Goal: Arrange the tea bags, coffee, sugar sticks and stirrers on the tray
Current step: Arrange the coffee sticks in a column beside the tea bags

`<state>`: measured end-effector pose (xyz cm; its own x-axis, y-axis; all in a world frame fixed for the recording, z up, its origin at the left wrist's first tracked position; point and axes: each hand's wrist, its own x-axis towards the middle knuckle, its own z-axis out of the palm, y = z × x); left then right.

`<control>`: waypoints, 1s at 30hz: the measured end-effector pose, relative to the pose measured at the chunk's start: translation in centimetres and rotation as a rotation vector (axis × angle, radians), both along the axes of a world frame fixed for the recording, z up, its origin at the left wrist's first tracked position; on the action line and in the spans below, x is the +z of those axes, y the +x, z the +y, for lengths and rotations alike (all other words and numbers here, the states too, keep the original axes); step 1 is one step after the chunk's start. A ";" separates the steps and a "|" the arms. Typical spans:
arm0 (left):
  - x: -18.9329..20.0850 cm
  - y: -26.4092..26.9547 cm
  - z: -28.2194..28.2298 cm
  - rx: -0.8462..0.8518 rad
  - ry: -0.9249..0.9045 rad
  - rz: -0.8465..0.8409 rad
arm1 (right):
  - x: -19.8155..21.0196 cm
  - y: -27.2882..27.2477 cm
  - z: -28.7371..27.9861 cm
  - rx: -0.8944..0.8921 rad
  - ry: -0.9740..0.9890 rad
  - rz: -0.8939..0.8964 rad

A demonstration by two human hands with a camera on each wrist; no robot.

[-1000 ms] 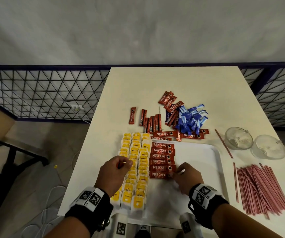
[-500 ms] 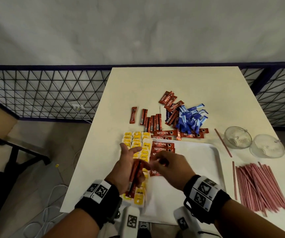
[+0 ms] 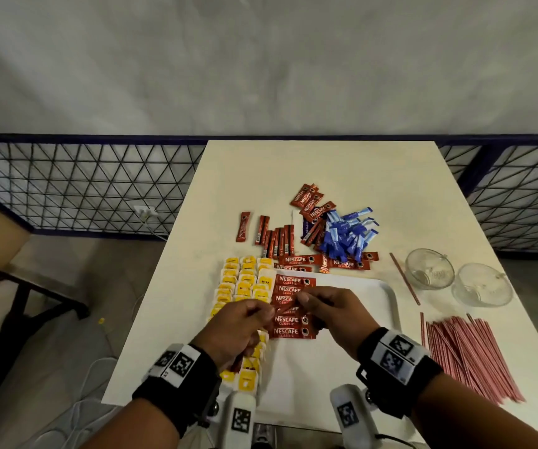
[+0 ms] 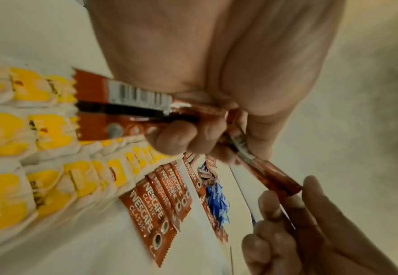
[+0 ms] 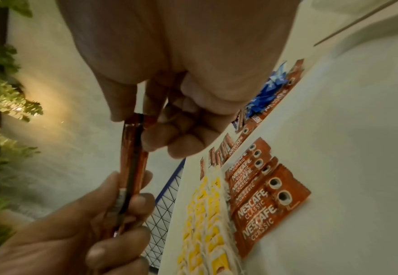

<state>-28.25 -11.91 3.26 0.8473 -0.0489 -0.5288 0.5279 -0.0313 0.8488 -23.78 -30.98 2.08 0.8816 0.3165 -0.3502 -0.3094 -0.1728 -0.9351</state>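
Observation:
My left hand (image 3: 254, 315) grips a small bundle of red coffee sticks (image 4: 127, 111) above the white tray (image 3: 377, 293). My right hand (image 3: 306, 301) pinches the far end of one coffee stick (image 5: 134, 148) from that bundle, so the stick spans both hands. Below them, yellow tea bags (image 3: 245, 283) lie in three columns on the tray's left side. A column of coffee sachets (image 3: 293, 281) lies beside them. Loose coffee sticks (image 3: 277, 238) and blue sugar sticks (image 3: 348, 234) lie on the table beyond the tray. Red stirrers (image 3: 468, 351) are piled at the right.
Two glass bowls (image 3: 429, 268) (image 3: 481, 285) stand right of the tray, with single stirrers lying near them. The right half of the tray is bare. A wire mesh fence (image 3: 83, 186) runs behind and beside the table (image 3: 325, 176).
Both hands were low over the tray a second ago. The left hand then lifted with a bundle of coffee sticks, and the right hand came across and took hold of one stick's end.

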 end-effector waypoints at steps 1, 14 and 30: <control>0.0 0.1 -0.2 0.026 0.045 -0.055 | -0.3 -0.1 -0.1 -0.023 0.031 0.026; -3.1 -0.3 2.1 0.111 0.418 -0.132 | -6.5 -1.2 -3.5 -0.069 -0.309 0.263; -3.6 -0.7 4.3 0.040 0.461 -0.129 | -7.9 -1.7 0.0 0.046 -0.666 0.362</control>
<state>-28.90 -7.62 -0.36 0.9041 0.1995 -0.3778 0.4271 -0.4016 0.8101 -25.47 -31.02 -5.87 0.6661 -0.0300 -0.7452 -0.5563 -0.6856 -0.4696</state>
